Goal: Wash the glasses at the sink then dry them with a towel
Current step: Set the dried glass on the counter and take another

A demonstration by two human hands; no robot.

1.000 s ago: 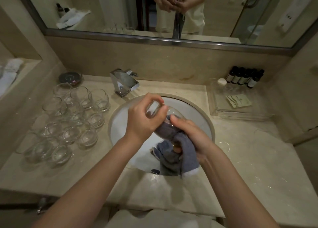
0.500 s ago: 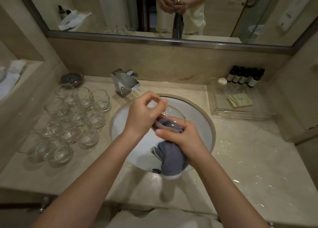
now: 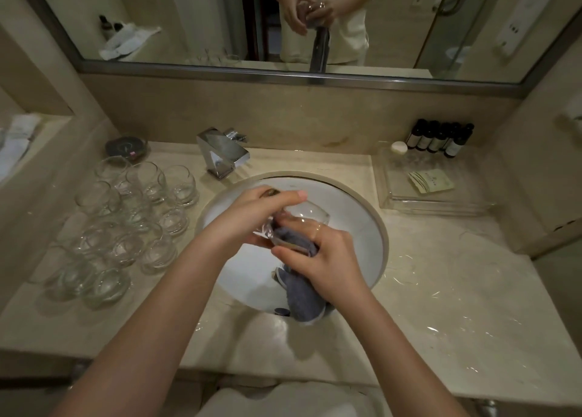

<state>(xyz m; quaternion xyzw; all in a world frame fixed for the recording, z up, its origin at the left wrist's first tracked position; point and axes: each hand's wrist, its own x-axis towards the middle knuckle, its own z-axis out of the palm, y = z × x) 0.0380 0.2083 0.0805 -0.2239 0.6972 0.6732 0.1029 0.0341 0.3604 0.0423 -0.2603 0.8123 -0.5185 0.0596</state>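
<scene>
Left hand (image 3: 248, 219) grip: fingers curled round glass (image 3: 304, 216), tilted over sink (image 3: 376, 227). Right hand (image 3: 327, 259) grip: closed on grey towel (image 3: 300, 286), stuffed apparently into the glass mouth. Beige stone worktop (image 3: 441, 290), wet right of the basin; glasses (image 3: 126, 221) crowd left; faucet (image 3: 222, 155) behind.

One glass (image 3: 302, 218) in hand, roughly a dozen glasses (image 3: 126, 221) on the counter, five dark bottles (image 3: 441, 138), one towel (image 3: 302, 294).
</scene>
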